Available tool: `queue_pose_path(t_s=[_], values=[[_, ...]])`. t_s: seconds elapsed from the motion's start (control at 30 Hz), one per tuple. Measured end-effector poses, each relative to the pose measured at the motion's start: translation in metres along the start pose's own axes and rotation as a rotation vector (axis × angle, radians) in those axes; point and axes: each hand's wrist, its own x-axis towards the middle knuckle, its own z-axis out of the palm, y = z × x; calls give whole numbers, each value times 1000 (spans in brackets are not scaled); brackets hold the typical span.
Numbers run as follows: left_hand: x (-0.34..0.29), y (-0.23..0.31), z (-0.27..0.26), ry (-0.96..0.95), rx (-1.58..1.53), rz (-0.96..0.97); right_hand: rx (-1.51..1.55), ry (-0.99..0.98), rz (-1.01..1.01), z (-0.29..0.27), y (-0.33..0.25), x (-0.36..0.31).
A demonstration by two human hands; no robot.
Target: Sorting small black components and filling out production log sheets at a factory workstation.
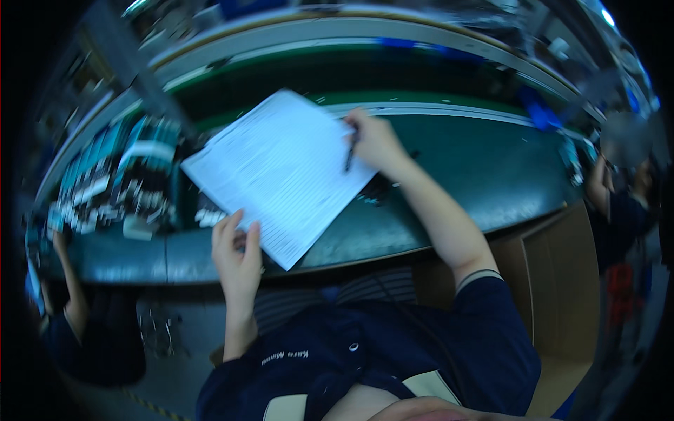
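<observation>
R hand (pixel 375 144) closed round pen (pixel 349 158), paper (pixel 281 175) beneath, unreadable b/c blur
L hand (pixel 237 252) half-curled by paper edge, can't tell if gripping

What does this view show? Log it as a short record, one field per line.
Paper: white, printed, turned at an angle over the green bench
Right hand: holds a dark pen over the paper
Left hand: at the paper's near-left edge; contact unclear
Left side: bundled teal and dark items, blurred
Near right: cardboard box

Blurred teal-and-black stacks (pixel 146 158) sit on the green workbench (pixel 484 172) at left, a cardboard box (pixel 560 281) at right.
</observation>
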Motion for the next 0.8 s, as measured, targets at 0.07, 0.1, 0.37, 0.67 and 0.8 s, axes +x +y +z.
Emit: queue_pose_path(t_s=[0.07, 0.1, 0.37, 0.67, 0.8], values=[[6, -2, 4, -5, -137, -62, 229, -109, 5, 4, -17, -9], [9, -3, 6, -16, -200, -128, 373, -187, -12, 6, -26, -13], [27, -11, 0, -75, -347, -199, -13, -166, -170, 6, -41, -22], [46, -3, -47, -41, -144, 17, 444, 101, -253, -3, -45, -16], [50, 7, -70, 65, -48, 79, 242, 111, -466, 4, -55, -23]])
